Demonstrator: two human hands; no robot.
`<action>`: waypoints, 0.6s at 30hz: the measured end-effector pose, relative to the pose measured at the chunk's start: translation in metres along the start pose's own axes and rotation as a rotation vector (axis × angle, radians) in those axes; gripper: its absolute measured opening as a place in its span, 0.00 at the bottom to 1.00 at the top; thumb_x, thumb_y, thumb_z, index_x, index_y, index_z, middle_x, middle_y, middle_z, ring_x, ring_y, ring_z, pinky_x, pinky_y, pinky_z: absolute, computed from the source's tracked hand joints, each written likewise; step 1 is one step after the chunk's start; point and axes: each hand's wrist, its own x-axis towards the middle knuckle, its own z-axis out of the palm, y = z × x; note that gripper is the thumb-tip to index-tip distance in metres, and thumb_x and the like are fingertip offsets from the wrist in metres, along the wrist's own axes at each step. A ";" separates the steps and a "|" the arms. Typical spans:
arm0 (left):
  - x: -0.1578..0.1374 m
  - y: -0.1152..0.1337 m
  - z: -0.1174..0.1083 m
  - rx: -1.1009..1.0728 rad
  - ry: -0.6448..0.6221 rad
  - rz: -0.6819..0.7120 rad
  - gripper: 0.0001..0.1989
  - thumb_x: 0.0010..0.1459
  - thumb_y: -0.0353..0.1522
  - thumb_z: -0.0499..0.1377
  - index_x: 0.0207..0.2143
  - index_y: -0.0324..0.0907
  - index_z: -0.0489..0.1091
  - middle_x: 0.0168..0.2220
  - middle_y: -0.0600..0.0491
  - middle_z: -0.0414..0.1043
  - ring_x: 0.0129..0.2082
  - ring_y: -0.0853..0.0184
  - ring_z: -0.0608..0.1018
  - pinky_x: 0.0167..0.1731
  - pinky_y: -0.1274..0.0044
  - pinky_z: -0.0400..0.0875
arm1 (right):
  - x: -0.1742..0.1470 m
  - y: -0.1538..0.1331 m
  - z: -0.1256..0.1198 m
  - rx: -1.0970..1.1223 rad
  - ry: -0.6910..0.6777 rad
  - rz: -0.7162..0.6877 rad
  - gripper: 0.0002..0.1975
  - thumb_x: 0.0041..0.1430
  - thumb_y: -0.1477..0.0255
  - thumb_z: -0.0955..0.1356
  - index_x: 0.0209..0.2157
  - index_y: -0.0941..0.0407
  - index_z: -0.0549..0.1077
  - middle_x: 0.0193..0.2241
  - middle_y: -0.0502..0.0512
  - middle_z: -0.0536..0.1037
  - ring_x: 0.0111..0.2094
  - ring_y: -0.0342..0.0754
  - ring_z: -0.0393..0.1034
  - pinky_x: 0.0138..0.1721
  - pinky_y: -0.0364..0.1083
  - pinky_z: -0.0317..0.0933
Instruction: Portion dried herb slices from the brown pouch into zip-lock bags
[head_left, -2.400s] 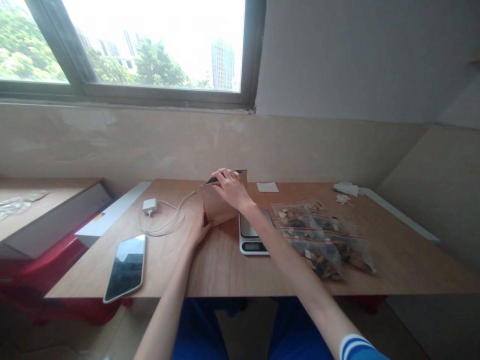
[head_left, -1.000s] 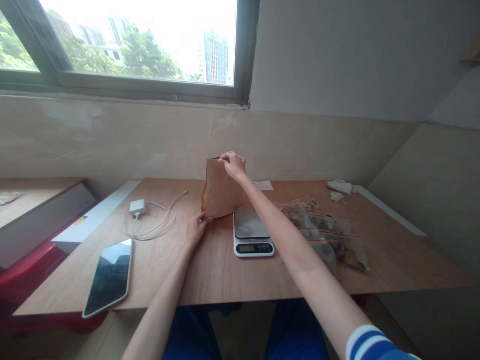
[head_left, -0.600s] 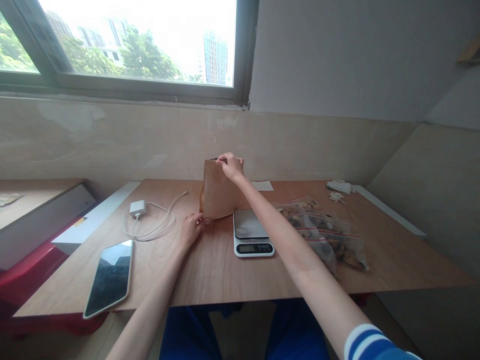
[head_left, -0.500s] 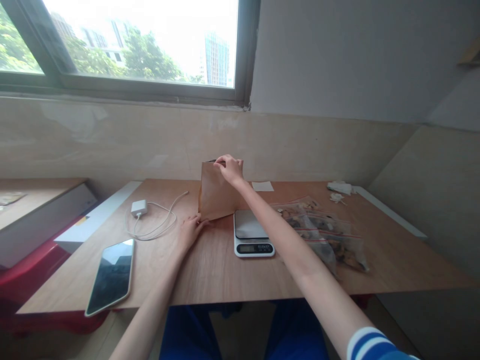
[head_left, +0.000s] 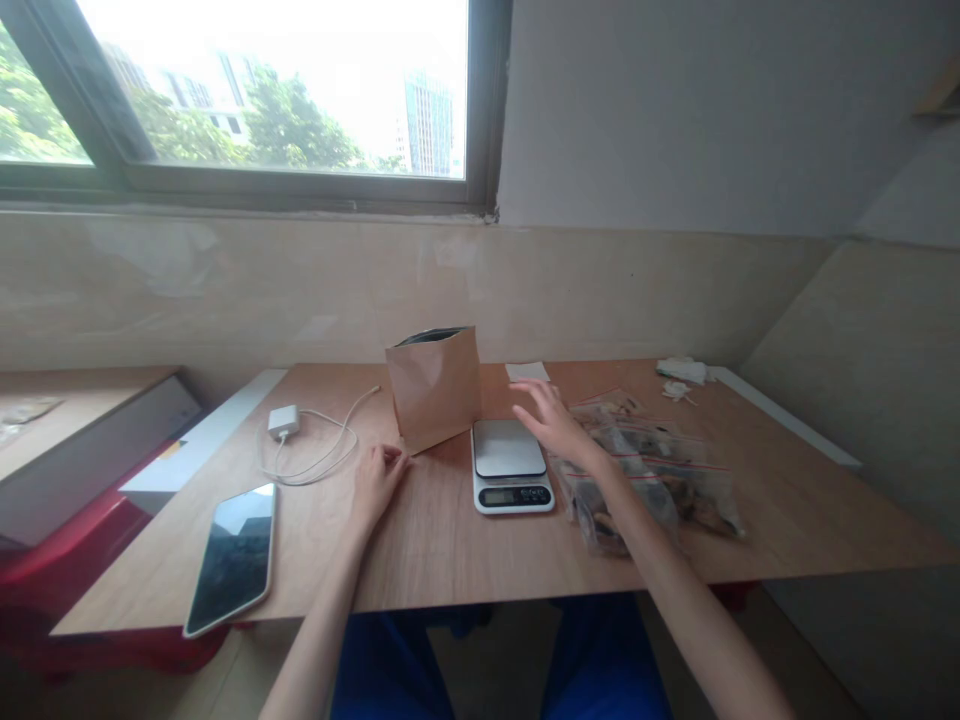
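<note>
A brown kraft-paper pouch [head_left: 435,392] stands upright on the table, its top gaping and showing a dark inside. By its lower left corner my left hand [head_left: 376,482] rests on the wood, fingers loosely bent and holding nothing. My right hand [head_left: 551,415] hovers open over the right side of a white kitchen scale [head_left: 510,450], fingers stretched to the left. The scale's plate is bare. Beneath and right of my right forearm lie several clear zip bags [head_left: 701,490] with brown dried pieces in them; the forearm hides part of them.
On the left are a tablet [head_left: 231,550] and a white charger [head_left: 283,421] with its looped cable. A white paper slip [head_left: 527,371] lies behind the scale. Crumpled white tissue [head_left: 681,372] sits at the back right. The wall closes off the table's far edge.
My right hand has let go of the pouch's top edge and moved right, over the scale. The pouch's mouth now gapes wider. My left hand's fingers have bent and come away from the pouch.
</note>
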 end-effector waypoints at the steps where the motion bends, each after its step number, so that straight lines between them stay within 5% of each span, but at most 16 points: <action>1: 0.000 0.000 0.000 0.001 -0.001 0.013 0.13 0.53 0.41 0.50 0.31 0.40 0.65 0.32 0.46 0.70 0.35 0.60 0.73 0.38 0.69 0.67 | -0.021 0.016 -0.009 -0.032 -0.039 0.072 0.14 0.59 0.70 0.59 0.44 0.55 0.68 0.48 0.59 0.69 0.52 0.49 0.60 0.53 0.50 0.51; 5: 0.000 0.003 0.004 0.087 0.017 0.045 0.12 0.54 0.38 0.48 0.31 0.40 0.66 0.34 0.45 0.70 0.36 0.59 0.73 0.39 0.67 0.67 | -0.089 0.063 -0.034 -0.214 -0.189 0.378 0.10 0.55 0.70 0.60 0.34 0.52 0.72 0.40 0.57 0.74 0.47 0.55 0.66 0.48 0.57 0.54; 13: -0.020 0.010 -0.003 -0.033 0.033 0.001 0.11 0.52 0.38 0.49 0.31 0.41 0.67 0.34 0.45 0.71 0.39 0.57 0.73 0.43 0.64 0.66 | -0.123 0.079 -0.037 -0.341 -0.174 0.323 0.07 0.51 0.66 0.62 0.26 0.50 0.72 0.33 0.55 0.76 0.42 0.57 0.69 0.44 0.57 0.55; 15: -0.035 0.020 -0.006 -0.195 0.054 -0.095 0.11 0.50 0.38 0.51 0.32 0.42 0.67 0.35 0.47 0.71 0.40 0.58 0.73 0.43 0.65 0.66 | -0.120 0.068 -0.047 -0.331 -0.155 0.302 0.09 0.51 0.65 0.62 0.23 0.51 0.71 0.31 0.56 0.76 0.41 0.57 0.69 0.45 0.57 0.54; 18: -0.062 0.058 -0.004 -0.499 0.197 -0.426 0.13 0.53 0.40 0.50 0.34 0.42 0.66 0.35 0.49 0.71 0.36 0.61 0.74 0.37 0.69 0.68 | -0.115 0.037 -0.065 -0.178 -0.142 0.310 0.10 0.51 0.65 0.62 0.22 0.50 0.70 0.29 0.56 0.75 0.37 0.54 0.69 0.42 0.54 0.56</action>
